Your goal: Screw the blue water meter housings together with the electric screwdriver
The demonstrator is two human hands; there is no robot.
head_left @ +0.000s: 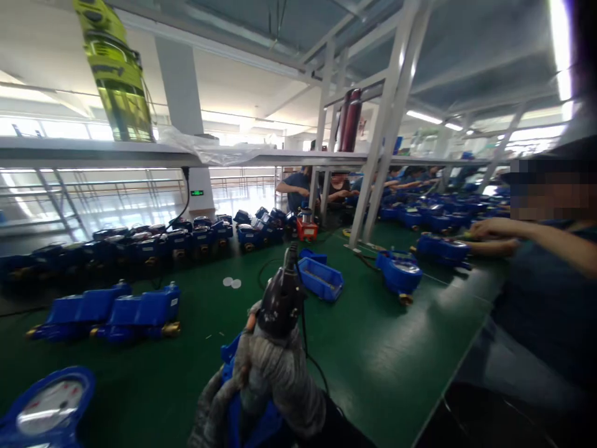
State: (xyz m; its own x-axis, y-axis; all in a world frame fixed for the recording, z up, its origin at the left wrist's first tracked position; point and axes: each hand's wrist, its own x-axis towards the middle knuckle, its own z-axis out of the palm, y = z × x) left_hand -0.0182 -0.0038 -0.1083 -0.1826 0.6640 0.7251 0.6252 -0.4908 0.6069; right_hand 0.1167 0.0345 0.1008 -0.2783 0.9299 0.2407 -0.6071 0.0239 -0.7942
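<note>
In a grey work glove, my right hand [284, 370] is wrapped around a black corded electric screwdriver [280, 305]. The tool is tilted, with its narrow end towards the far side of the bench. My left hand [209, 401], gloved too, grips the side of a blue water meter [265, 426] at the bottom of the view. Both hands and the screwdriver cover much of that meter. Just beyond the tool lies a blue parts bin [321, 280] with small pieces inside, too small to name.
Several blue meters [125, 314] lie on the green bench [373, 354] to the left, with a round-faced meter [53, 404] nearer. More meters [177, 239] line the far edge. Shelf posts [373, 155] rise from the bench. A co-worker [550, 261] sits at the right beside another meter [441, 249].
</note>
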